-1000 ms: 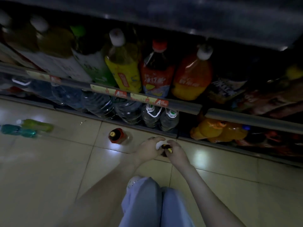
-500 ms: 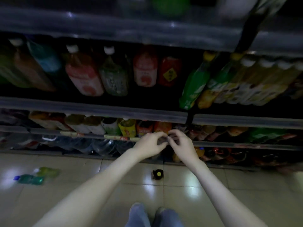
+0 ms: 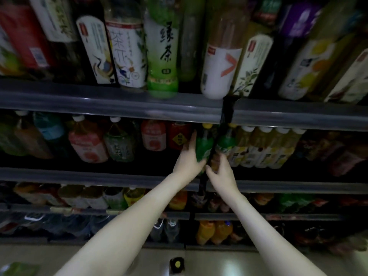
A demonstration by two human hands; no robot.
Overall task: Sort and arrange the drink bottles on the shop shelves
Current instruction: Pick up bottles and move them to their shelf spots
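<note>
Two green bottles with yellow caps lean side by side on the middle shelf, split by a black upright post (image 3: 211, 154). My left hand (image 3: 187, 160) wraps the left green bottle (image 3: 204, 145) from its left side. My right hand (image 3: 221, 174) curls its fingers around the orange lower end of the right green bottle (image 3: 226, 142). Both arms reach up from the bottom of the view. The post hides part of each bottle.
White-capped yellow bottles (image 3: 264, 148) crowd the right green bottle; red bottles (image 3: 153, 138) stand left. Tea bottles (image 3: 163, 56) fill the shelf above, behind a grey rail (image 3: 111, 102). On the floor stand a dark yellow-capped bottle (image 3: 176, 263) and a green one (image 3: 20, 268).
I have risen from crouching at the floor. Both hands left the dark bottle standing on the tiles, moved up to the middle shelf and closed on the green bottles.
</note>
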